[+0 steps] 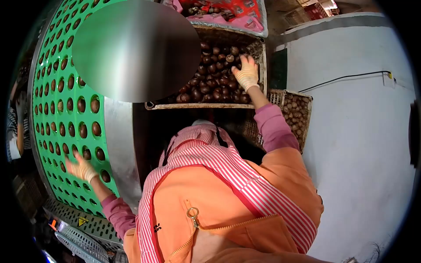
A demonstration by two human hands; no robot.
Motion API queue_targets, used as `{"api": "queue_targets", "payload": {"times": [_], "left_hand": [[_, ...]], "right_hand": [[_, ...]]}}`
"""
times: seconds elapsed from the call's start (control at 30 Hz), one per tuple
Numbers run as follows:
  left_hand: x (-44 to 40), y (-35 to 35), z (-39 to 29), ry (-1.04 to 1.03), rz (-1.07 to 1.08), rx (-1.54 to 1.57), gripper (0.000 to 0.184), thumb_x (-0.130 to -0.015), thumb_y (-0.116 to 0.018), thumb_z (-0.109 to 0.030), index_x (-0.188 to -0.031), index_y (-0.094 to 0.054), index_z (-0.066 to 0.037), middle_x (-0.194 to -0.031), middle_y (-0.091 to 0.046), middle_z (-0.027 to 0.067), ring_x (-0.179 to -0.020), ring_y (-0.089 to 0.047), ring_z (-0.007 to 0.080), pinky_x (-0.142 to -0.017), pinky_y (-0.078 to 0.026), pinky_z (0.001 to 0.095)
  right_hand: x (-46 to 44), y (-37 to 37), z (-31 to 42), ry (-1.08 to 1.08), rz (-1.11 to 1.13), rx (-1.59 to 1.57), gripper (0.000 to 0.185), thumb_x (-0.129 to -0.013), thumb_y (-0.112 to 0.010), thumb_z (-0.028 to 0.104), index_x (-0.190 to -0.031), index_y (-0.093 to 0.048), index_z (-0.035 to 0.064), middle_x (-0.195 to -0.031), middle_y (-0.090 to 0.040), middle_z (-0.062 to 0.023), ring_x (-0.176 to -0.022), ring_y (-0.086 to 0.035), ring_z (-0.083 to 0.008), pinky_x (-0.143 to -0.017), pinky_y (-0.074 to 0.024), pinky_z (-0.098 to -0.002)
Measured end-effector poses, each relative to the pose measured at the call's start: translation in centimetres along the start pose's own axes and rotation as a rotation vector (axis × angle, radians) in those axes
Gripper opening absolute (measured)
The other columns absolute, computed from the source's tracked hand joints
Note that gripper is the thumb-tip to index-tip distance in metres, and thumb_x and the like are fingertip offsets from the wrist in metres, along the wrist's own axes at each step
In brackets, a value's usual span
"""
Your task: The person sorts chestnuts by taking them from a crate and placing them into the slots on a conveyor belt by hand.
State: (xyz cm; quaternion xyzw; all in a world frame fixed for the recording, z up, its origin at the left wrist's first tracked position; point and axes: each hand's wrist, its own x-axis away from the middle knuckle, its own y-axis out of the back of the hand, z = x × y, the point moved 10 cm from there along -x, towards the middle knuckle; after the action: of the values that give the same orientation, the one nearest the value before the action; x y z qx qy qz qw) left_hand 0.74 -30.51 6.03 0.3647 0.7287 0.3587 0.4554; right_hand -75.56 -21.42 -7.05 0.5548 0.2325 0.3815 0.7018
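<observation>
My left hand [82,168], in a pale glove with bare fingertips, is over the lower part of a green panel [93,142] with rows of oval pockets. Its fingers are apart and nothing shows in them. Round brown nuts sit in many of the pockets. On the right, my right hand [246,73], gloved the same way, is at the right side of a crate [262,57] filled with dark brown nuts [215,81]. Its fingers are spread over the nuts and no held nut is visible. A grey blurred oval hides part of the panel and crate.
A smaller basket [307,127] of lighter nuts stands right of the crate. Beyond the crate is a container with red and pink bags [243,11]. A metal strip [120,144] edges the panel. A grey plastic basket [81,245] is at lower left, and part of another person [19,127] shows far left.
</observation>
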Motion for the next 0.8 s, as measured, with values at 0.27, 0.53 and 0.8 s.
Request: {"api": "queue_targets", "payload": {"times": [0.27, 0.53, 0.8], "left_hand": [[12.1, -13.9, -41.7, -0.819, 0.647, 0.537, 0.063, -0.077, -0.072, -0.01, -0.135, -0.048, -0.006, -0.129, -0.051, 0.0189, -0.12, -0.049, 0.0373, -0.103, -0.042, 0.0439], [19.9, -29.4, -51.6, -1.008, 0.919, -0.124, 0.068, -0.075, -0.079, -0.031, -0.135, -0.048, -0.027, -0.152, -0.027, 0.0186, -0.136, -0.031, 0.0445, -0.104, -0.037, 0.0555], [20.4, -34.4, -50.5, -0.87, 1.204, -0.171, 0.063, -0.073, -0.081, -0.028, -0.129, -0.053, -0.021, -0.153, -0.024, 0.0254, -0.129, -0.041, 0.0441, -0.104, -0.043, 0.0462]], "right_hand": [[-7.7, -3.7, -1.1, -0.26, 0.344, 0.105, 0.078, -0.076, -0.075, 0.045, -0.142, -0.043, 0.0179, -0.151, -0.024, -0.0207, -0.132, -0.039, -0.0401, -0.099, -0.0468, -0.0491], [-8.9, -5.0, -2.6, -0.381, 0.257, -0.143, 0.064, -0.079, -0.074, 0.04, -0.134, -0.053, 0.0154, -0.146, -0.026, -0.0217, -0.111, -0.057, -0.0426, -0.095, -0.0501, -0.0459], [-7.6, -7.8, -5.1, -0.348, 0.348, -0.239, 0.064, -0.078, -0.076, 0.035, -0.137, -0.053, 0.0234, -0.143, -0.031, -0.0193, -0.12, -0.053, -0.0407, -0.099, -0.0476, -0.0448]]}}
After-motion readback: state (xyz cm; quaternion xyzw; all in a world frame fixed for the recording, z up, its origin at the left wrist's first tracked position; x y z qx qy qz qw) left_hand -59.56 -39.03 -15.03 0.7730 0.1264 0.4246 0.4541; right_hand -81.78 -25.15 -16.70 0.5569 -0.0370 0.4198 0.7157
